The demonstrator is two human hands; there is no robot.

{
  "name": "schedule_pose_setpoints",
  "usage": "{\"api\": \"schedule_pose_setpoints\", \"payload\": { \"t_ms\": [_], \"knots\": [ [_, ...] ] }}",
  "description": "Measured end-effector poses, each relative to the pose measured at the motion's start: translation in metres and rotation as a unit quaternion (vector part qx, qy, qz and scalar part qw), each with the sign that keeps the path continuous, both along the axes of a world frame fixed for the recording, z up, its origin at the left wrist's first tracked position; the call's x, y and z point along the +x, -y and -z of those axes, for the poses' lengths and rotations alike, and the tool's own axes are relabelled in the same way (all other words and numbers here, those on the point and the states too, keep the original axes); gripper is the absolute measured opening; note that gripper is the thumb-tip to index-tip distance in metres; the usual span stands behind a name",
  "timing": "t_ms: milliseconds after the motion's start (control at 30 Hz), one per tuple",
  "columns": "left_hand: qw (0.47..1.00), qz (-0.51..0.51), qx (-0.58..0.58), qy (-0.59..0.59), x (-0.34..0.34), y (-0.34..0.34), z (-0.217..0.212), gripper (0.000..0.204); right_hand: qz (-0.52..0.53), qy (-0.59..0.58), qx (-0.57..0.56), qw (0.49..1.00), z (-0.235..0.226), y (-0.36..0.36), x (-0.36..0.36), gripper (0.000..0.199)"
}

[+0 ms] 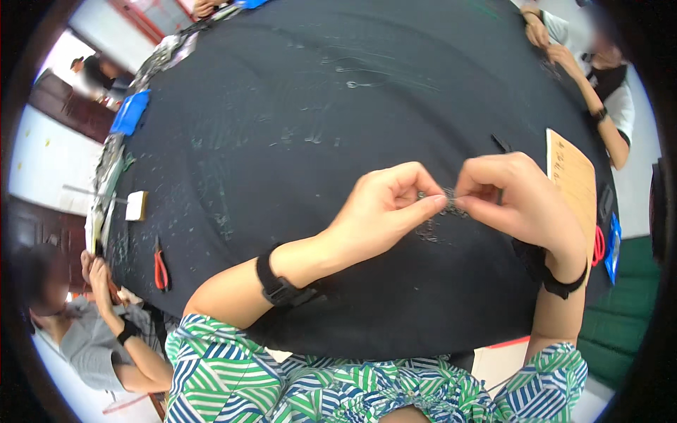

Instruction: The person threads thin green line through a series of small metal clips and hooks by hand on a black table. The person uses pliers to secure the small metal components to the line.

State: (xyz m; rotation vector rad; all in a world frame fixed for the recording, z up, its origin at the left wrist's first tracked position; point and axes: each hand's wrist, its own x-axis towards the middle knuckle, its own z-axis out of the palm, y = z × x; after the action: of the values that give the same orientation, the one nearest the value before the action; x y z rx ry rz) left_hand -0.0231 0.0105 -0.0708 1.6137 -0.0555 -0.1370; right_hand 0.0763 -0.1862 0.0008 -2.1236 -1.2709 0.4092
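Over the black cloth, my left hand (pixel 395 204) and my right hand (pixel 511 204) face each other, each with thumb and forefinger pinched. A tiny thin piece, perhaps wire, shows between the two pinches; its kind is too small to make out. Just beneath and behind my fingertips lies a loose heap of small dark metal bits (pixel 428 229), partly hidden by my hands. Both wrists wear black straps.
Red-handled pliers (pixel 161 271) and a small pale block (pixel 137 206) lie at left on the round black-covered table (pixel 282 190). Thin wire pieces (pixel 352 84) lie farther back. A brown cardboard sheet (pixel 572 176) and red-handled scissors (pixel 599 245) are at right. Other people sit around the table.
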Motion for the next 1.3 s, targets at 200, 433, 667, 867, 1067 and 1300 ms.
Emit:
{"api": "schedule_pose_setpoints", "payload": {
  "t_ms": [200, 433, 667, 867, 1067, 1300],
  "knots": [
    [0.995, -0.067, -0.068, -0.02, 0.004, -0.014, 0.009, 0.006, 0.034, 0.072, -0.016, 0.997, 0.027, 0.007, 0.024, 0.009],
    [0.988, -0.093, -0.099, -0.067, 0.007, -0.01, 0.011, 0.012, 0.047, 0.125, -0.039, 0.99, 0.036, 0.017, 0.026, 0.006],
    [0.987, -0.111, -0.091, -0.071, 0.008, -0.013, 0.01, 0.011, -0.019, 0.104, -0.135, 0.985, 0.029, 0.024, 0.004, 0.005],
    [0.987, -0.109, -0.102, -0.059, 0.008, -0.014, 0.012, 0.012, -0.017, 0.138, -0.136, 0.981, 0.035, 0.02, -0.009, 0.004],
    [0.985, -0.116, -0.121, -0.047, 0.006, -0.01, 0.013, 0.01, 0.024, 0.212, -0.208, 0.955, 0.035, 0.015, -0.023, 0.004],
    [0.982, -0.118, -0.136, -0.061, 0.005, -0.011, 0.013, 0.008, 0.017, 0.236, -0.225, 0.945, 0.041, 0.013, -0.03, 0.003]
  ]
}}
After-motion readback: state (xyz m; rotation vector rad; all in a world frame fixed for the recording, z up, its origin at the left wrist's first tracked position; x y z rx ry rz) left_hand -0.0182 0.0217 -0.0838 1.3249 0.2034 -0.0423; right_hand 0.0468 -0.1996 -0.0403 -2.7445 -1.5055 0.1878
